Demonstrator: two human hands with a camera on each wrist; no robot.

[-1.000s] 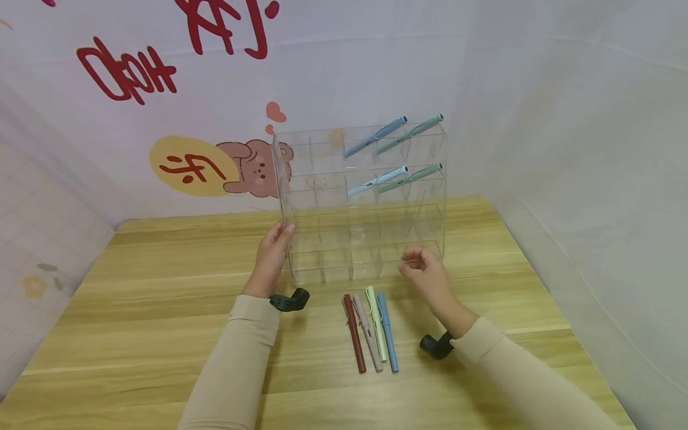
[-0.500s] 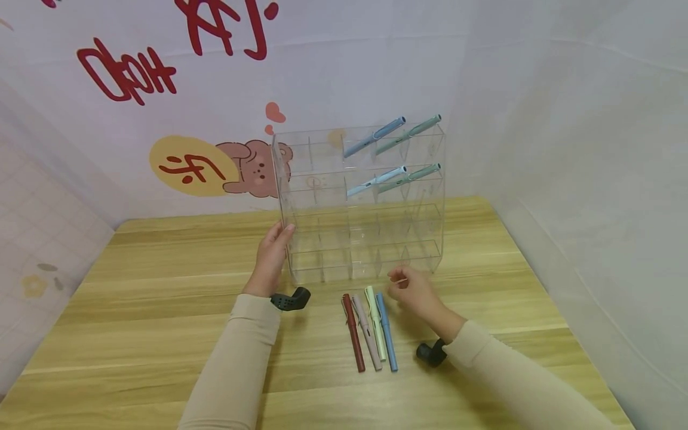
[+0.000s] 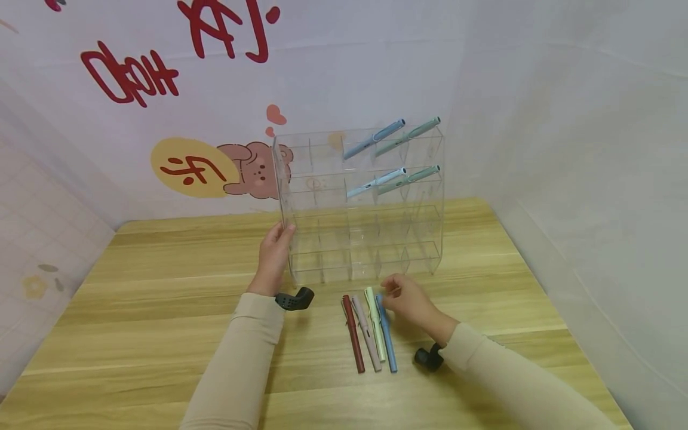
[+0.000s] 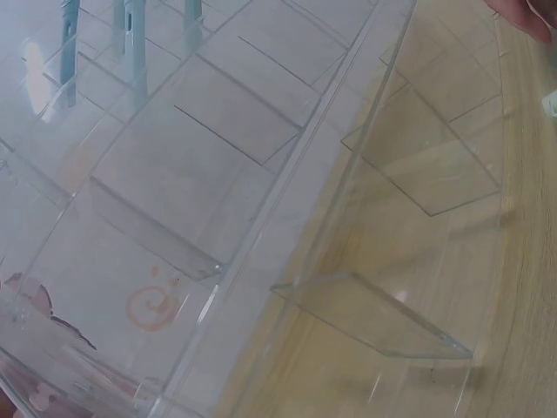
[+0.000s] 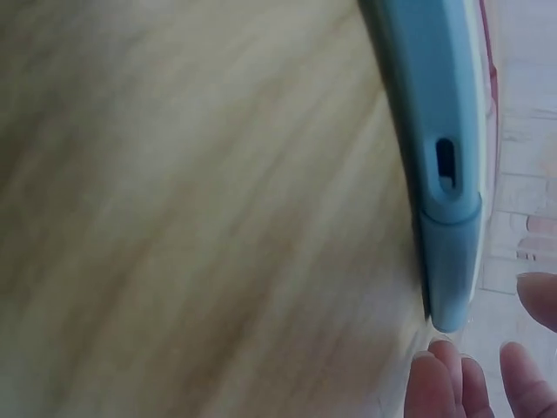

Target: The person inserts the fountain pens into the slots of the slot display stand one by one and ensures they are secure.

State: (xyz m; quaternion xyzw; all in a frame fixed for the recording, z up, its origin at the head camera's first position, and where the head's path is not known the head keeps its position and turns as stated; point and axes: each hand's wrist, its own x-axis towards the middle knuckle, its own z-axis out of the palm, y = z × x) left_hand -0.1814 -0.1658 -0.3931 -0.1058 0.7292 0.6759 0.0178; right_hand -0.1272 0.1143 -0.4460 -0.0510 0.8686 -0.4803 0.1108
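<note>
My left hand [image 3: 273,257] grips the left side panel of a clear acrylic pen rack [image 3: 322,252], its thumb at the front edge. Four rows of compartments make up the rack, which stands upright on the table. My right hand [image 3: 412,301] is over the cap end of a blue pen [image 3: 389,341], fingers loosely bent and holding nothing. In the right wrist view, fingertips [image 5: 432,383] spread just past that pen's end. Left of it lie a pale green pen [image 3: 376,325], a mauve pen [image 3: 368,334] and a dark red pen [image 3: 353,335], side by side.
In the rack's upper right lean a blue pen [image 3: 374,139], a light blue pen [image 3: 378,181] and two green pens, one in the top row [image 3: 408,137] and one below. A printed white cloth [image 3: 505,119] hangs behind the wooden table [image 3: 177,286].
My right hand has come down and left from the rack's lower right to the blue pen on the table. The left hand keeps its grip on the rack.
</note>
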